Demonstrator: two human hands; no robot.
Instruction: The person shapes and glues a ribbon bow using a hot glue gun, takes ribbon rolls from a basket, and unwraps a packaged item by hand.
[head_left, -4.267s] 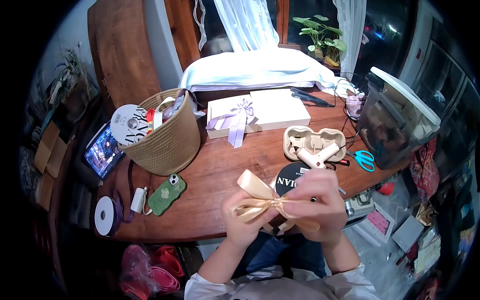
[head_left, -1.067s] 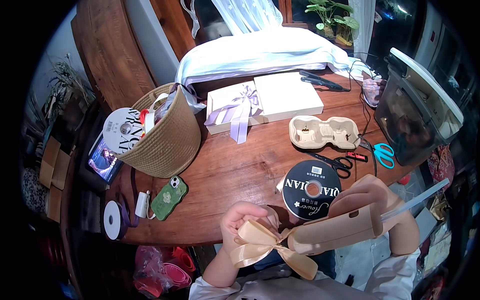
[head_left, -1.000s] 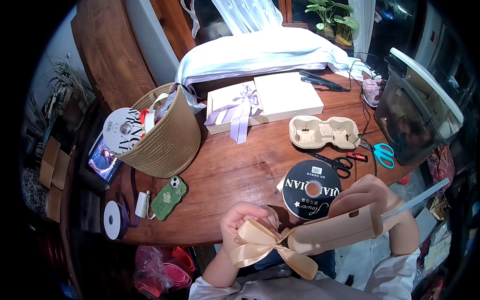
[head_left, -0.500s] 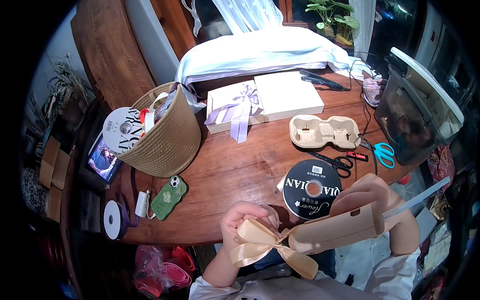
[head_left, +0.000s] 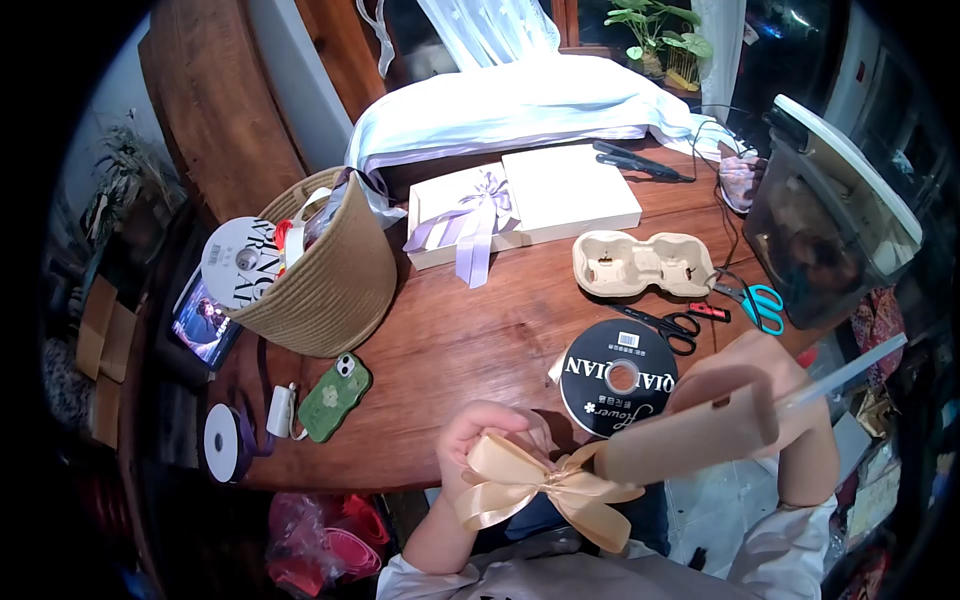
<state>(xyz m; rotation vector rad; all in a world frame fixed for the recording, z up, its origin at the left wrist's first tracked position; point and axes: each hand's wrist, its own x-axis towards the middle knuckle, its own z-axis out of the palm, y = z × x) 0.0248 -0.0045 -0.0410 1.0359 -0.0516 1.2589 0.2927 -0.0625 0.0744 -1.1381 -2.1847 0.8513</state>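
Note:
A pale gold satin ribbon bow (head_left: 545, 485) with several loops is pinched in my left hand (head_left: 495, 435), whose fingers curl behind the loops. Its knot sits near the left end of a tan cylinder (head_left: 690, 435), like a paper cup or sleeve, with a small dark slot. A pale translucent straw (head_left: 850, 370) sticks out beyond the cylinder's right end. My right hand (head_left: 745, 375) is closed around the cylinder's far side, slightly blurred, with some fingers hidden. Just behind both hands lies a black ribbon spool (head_left: 600, 395) with white lettering.
Black scissors (head_left: 675, 330), turquoise-handled scissors (head_left: 762, 308) and a moulded pulp cup carrier (head_left: 640, 262) lie beyond the spool. Farther back is a white box (head_left: 575, 195) with a lilac bow. A woven basket (head_left: 340, 275), green phone (head_left: 335, 397) and purple ribbon spool (head_left: 225, 440) stand left.
My right hand and the cylinder have shifted slightly right and up, tilting more. More ribbon loops now show at the bow's right. My left hand stays on the bow.

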